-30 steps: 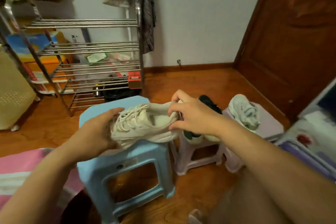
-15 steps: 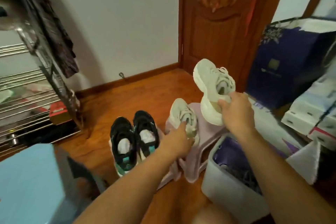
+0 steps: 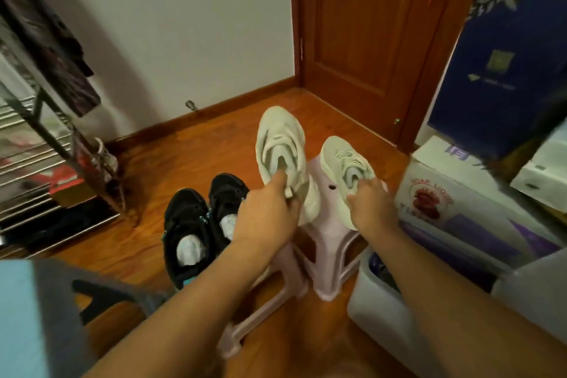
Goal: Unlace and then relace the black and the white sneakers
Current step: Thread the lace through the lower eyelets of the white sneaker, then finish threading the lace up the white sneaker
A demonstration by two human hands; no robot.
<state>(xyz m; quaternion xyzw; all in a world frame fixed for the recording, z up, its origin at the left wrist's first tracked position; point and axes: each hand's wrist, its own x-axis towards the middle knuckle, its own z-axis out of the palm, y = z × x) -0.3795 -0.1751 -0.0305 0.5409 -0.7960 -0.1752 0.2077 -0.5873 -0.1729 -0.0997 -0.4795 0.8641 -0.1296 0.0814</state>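
Wooden floor (image 3: pixel 171 159) runs to a brown door (image 3: pixel 362 24). Two black sneakers (image 3: pixel 196 224) sit on the floor beside a pink stool (image 3: pixel 328 242). One left hand (image 3: pixel 264 218) grips a white sneaker (image 3: pixel 280 144), lifted up. One right hand (image 3: pixel 368 202) grips the other white sneaker (image 3: pixel 343 163) on the stool.
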